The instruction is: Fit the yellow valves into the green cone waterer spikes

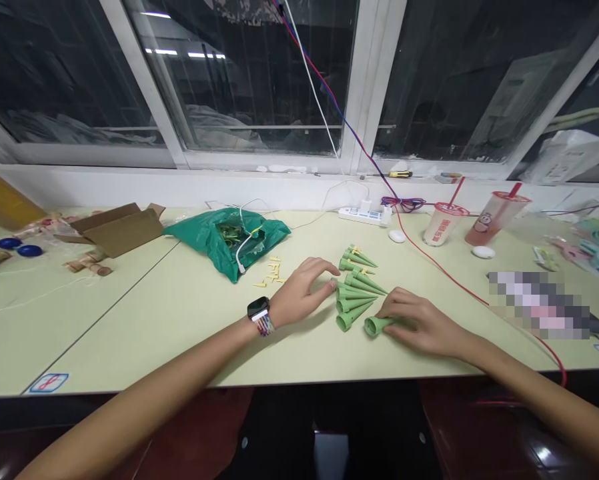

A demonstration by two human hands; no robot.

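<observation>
My right hand (422, 323) has its fingers closed on a green plastic cone (373, 326), whose wide hollow end faces left. To its left, several more green cones (354, 304) lie in a fan, tips pointing right. Small yellow pieces sit on some cones at the back of the fan. My left hand (307, 290), a watch on its wrist, hovers at the wide ends of these cones. Its thumb and forefinger are apart with nothing visible between them; whether the thumb touches a cone I cannot tell. Loose small yellow pieces (273, 272) lie behind the left hand.
A green plastic bag (204, 241) lies open at the back, near a cardboard box (122, 230). A power strip (363, 215) stands by the window. Two drink cups (442, 225) with straws are at the back right. A red cable (444, 272) crosses the table's right side.
</observation>
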